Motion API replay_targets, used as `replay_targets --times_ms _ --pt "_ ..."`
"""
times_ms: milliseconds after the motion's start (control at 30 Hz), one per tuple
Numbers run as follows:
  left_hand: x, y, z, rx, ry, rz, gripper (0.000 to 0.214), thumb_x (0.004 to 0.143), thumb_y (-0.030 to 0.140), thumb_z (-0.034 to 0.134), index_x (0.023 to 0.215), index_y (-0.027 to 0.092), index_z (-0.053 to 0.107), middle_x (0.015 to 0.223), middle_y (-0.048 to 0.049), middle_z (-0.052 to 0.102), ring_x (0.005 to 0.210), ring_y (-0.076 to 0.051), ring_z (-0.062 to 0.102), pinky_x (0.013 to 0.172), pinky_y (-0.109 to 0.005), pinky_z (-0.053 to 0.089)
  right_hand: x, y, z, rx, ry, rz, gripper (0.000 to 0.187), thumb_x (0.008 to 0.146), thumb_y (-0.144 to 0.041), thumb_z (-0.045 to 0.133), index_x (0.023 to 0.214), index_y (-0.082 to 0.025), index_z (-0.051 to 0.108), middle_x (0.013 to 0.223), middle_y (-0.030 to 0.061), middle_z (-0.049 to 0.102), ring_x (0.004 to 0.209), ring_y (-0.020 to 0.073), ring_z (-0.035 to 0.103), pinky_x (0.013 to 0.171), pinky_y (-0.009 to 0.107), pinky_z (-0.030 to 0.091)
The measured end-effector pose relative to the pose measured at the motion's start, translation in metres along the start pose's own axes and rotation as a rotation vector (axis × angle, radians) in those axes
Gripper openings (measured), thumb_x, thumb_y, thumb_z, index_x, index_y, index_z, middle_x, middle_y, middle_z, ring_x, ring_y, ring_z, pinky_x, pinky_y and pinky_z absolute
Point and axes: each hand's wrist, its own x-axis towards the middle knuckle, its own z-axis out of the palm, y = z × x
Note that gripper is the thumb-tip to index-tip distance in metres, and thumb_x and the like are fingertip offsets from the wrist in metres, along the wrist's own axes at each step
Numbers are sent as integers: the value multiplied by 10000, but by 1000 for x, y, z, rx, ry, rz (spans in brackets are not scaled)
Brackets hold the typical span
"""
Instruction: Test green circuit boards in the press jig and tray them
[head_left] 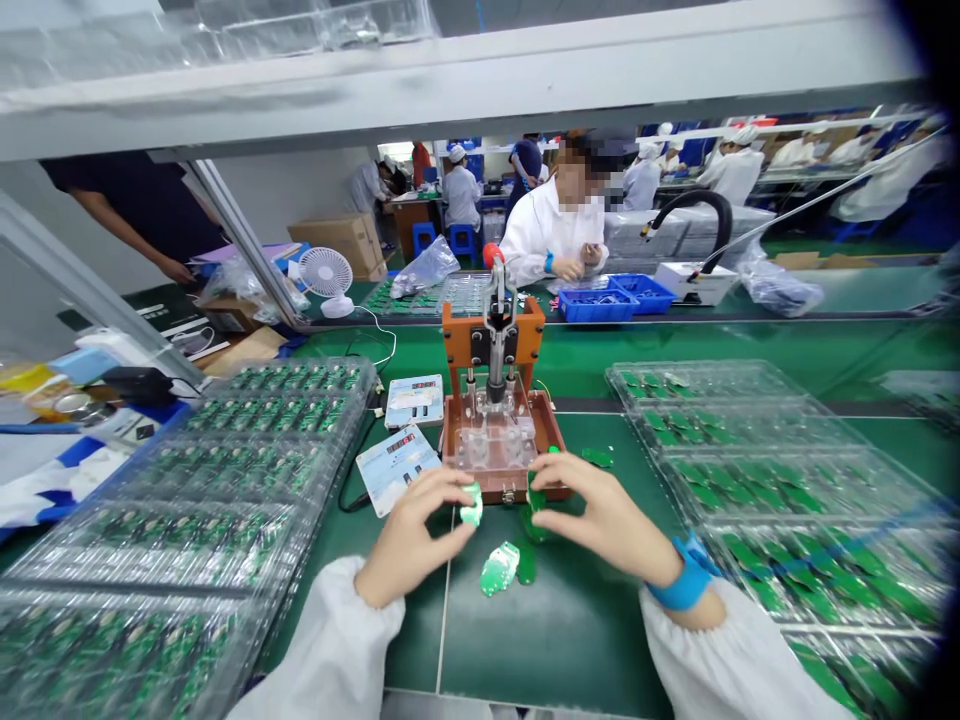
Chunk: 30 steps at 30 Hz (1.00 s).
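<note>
My left hand (420, 525) pinches a small green circuit board (471, 504) between thumb and fingers. Another green circuit board (535, 494) is gripped by my right hand (589, 510), which wears a blue wrist strap (684, 578). Both hands hover just in front of a test fixture (496, 440) with a brown base, clear plates and a red-knobbed toggle clamp (495, 300). Below and between the hands, a few loose boards (500, 569) lie on the green mat (559, 640). One more board (598, 457) rests right of the fixture.
Clear trays of boards stand at left (247, 470) and right (750, 470). Two counter boxes (397, 468) with cables sit left of the fixture. A co-worker (559, 225) sits opposite, behind blue bins (600, 303). A white shelf beam (480, 75) crosses overhead; a small fan (326, 275) stands at back left.
</note>
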Motion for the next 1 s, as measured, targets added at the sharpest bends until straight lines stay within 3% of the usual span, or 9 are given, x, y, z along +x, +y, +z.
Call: replay_targets --times_ms 167,300,633,900,1000 --pt "50 -21 -1 60 66 67 81 851 199 710 930 213 718 1192 -99 714 1225 -284 596 1075 -513 469 53 26 -2 -119 40 -135 265 816 -383 809 997 -237 682 1149 82 720 1186 286 636 1058 484 492" --pt "65 -31 7 58 40 79 90 842 190 701 928 208 719 1186 -94 719 1218 -287 599 1100 -525 443 73 39 -1 -133 -12 -168 366 788 -400 833 1080 -225 698 1173 94 728 1145 289 663 1052 512 481" --pt "59 -32 13 58 39 63 74 886 205 638 937 201 691 1220 -108 693 1219 -286 591 1061 -496 460 70 48 2 -81 -43 -174 331 830 -436 798 1099 -253 735 1250 78 726 1222 280 650 1113 517 460" --pt "57 -36 19 33 69 73 65 893 191 622 931 199 674 1224 -107 690 1264 -294 567 1092 -520 438 60 52 13 7 36 -120 243 859 -398 758 1078 -290 758 1279 49 723 1371 312 530 1169 578 405" --pt "55 -37 20 45 64 83 82 906 183 614 962 206 669 1251 -100 679 1315 -293 533 1130 -533 407 56 48 13 62 118 -115 202 855 -368 739 1040 -288 756 1268 49 723 1335 300 562 1152 543 435"
